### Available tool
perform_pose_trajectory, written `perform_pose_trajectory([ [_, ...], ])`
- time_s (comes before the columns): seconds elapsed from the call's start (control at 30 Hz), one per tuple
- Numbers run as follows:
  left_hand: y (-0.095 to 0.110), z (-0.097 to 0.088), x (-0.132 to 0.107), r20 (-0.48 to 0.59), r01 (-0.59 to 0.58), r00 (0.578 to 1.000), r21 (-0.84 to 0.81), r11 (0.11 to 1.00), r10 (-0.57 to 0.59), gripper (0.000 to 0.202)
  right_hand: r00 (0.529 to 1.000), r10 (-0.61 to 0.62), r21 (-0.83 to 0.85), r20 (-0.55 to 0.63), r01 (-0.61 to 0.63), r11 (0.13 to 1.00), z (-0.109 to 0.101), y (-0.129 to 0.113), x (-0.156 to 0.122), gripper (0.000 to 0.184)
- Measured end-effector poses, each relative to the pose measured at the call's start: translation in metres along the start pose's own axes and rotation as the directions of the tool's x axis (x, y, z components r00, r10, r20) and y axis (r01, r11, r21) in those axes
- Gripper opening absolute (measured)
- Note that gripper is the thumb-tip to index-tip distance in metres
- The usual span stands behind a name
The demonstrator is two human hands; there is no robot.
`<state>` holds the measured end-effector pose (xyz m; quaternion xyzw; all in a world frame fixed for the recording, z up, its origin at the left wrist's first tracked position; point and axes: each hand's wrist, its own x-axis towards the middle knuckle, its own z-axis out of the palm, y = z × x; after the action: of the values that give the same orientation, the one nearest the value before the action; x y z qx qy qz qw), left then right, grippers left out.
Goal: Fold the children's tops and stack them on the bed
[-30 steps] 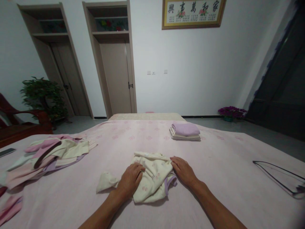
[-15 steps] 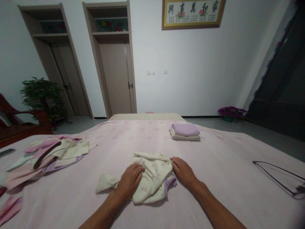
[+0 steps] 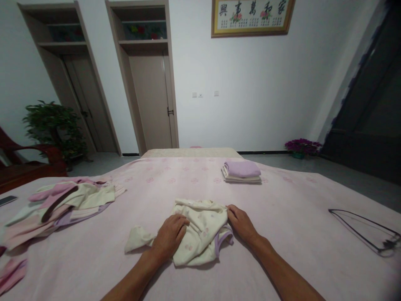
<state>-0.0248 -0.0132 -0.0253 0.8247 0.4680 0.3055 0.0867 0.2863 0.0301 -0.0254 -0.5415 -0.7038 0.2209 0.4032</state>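
A crumpled cream garment (image 3: 200,230) with pale pink flowers and a lilac trim lies in front of me on the pink bed cover (image 3: 282,234). My left hand (image 3: 170,237) rests palm down on the garment's left half, fingers curled over the cloth. My right hand (image 3: 240,223) is at its right edge, with the fingers closed on the fabric near the upper right corner.
A loose heap of pink, cream and lilac clothes (image 3: 59,205) lies at the left. A folded stack with a lilac piece on top (image 3: 242,171) sits further back. A black wire hanger (image 3: 363,232) lies at the right. A phone (image 3: 8,200) is at the far left.
Both hands stay on the garment almost unmoved. The right hand has drawn slightly inward, bunching the upper right edge. The view has shifted a little.
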Motion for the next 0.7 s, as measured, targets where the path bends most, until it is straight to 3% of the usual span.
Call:
perform_pose_trajectory([
  [0.13, 0.002, 0.0, -0.001, -0.013, -0.041, 0.999, 0.016, 0.999, 0.041, 0.027, 0.978, 0.147, 0.291, -0.15, -0.099, 0.952, -0.003, 0.003, 0.004, 0.027],
  [0.33, 0.016, -0.007, -0.001, -0.079, -0.088, 0.993, 0.026, 0.996, 0.09, 0.031, 0.949, 0.282, 0.564, -0.141, -0.158, 0.811, -0.002, 0.0, 0.004, 0.03],
  [0.47, 0.043, -0.011, -0.007, -0.132, -0.326, 0.938, -0.018, 0.945, 0.321, 0.023, 0.917, 0.367, 0.655, -0.158, -0.18, 0.734, 0.002, 0.005, 0.004, 0.03],
  [0.57, 0.066, -0.003, -0.015, -0.067, -0.494, 0.867, 0.011, 0.869, 0.494, 0.013, 0.897, 0.421, 0.69, -0.137, -0.219, 0.69, 0.001, 0.008, 0.006, 0.024],
  [0.63, 0.077, 0.004, -0.019, 0.016, -0.462, 0.887, 0.05, 0.885, 0.462, 0.021, 0.889, 0.452, 0.718, -0.074, -0.267, 0.643, -0.001, 0.007, 0.008, 0.02],
  [0.7, 0.082, 0.009, -0.018, 0.092, -0.326, 0.944, 0.099, 0.94, 0.317, 0.043, 0.884, 0.467, 0.737, 0.022, -0.33, 0.59, -0.003, 0.004, 0.009, 0.018],
])
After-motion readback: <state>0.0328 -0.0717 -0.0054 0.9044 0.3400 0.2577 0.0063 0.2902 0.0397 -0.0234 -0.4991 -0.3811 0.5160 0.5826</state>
